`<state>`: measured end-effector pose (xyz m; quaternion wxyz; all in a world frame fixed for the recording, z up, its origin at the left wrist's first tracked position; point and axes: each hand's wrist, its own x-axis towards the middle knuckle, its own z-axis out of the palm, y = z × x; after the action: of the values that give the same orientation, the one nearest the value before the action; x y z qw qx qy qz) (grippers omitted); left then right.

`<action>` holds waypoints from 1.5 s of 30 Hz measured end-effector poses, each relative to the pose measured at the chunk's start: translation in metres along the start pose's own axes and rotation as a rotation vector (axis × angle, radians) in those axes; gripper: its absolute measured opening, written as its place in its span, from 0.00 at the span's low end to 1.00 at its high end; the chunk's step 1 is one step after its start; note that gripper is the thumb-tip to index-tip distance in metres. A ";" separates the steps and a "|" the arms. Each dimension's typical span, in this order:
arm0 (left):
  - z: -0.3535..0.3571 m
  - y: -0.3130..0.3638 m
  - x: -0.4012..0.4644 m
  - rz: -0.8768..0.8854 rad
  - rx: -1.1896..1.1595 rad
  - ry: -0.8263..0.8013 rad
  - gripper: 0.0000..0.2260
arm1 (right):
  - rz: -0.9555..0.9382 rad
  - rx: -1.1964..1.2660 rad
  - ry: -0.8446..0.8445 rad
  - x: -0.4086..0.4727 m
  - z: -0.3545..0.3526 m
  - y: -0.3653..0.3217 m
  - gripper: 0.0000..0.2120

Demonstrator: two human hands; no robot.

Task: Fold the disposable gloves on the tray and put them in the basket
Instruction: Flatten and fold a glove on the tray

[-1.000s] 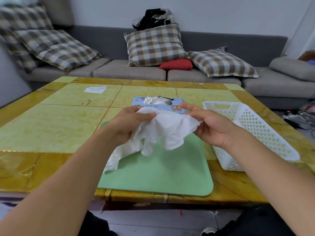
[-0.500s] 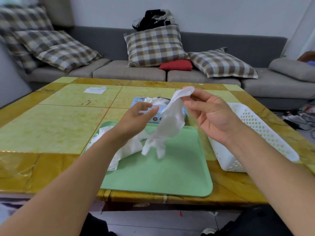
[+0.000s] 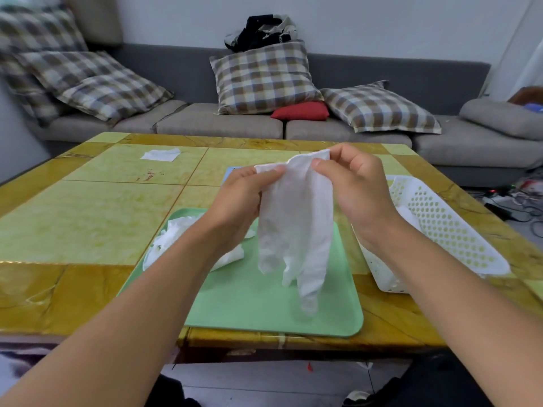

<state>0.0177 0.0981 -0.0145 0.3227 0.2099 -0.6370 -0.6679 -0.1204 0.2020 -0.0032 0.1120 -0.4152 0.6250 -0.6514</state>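
A white disposable glove (image 3: 293, 224) hangs by its cuff above the green tray (image 3: 264, 306), fingers pointing down. My left hand (image 3: 238, 201) pinches the cuff's left corner and my right hand (image 3: 352, 183) pinches its right corner. More crumpled white gloves (image 3: 182, 236) lie on the tray's left side, partly hidden by my left forearm. The white perforated basket (image 3: 440, 230) stands to the right of the tray, with something white inside it.
A blue box (image 3: 230, 171) lies behind my hands, mostly hidden. A white tissue (image 3: 160, 155) lies on the far left of the yellow tiled table (image 3: 88, 215). A grey sofa with checked cushions stands behind. Cables lie on the floor at right.
My left hand let go of the crumpled pile, which now lies on the tray, and took the cuff's other corner. The glove now hangs spread between both hands.
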 end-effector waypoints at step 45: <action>-0.021 -0.046 -0.001 -0.135 1.040 -0.713 0.14 | 0.299 -0.718 -1.170 -0.013 -0.032 0.042 0.10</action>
<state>0.0253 0.0825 -0.0623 -0.0961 0.1435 -0.9319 -0.3189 -0.1490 0.2257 -0.0423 0.3743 -0.6185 0.6889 -0.0521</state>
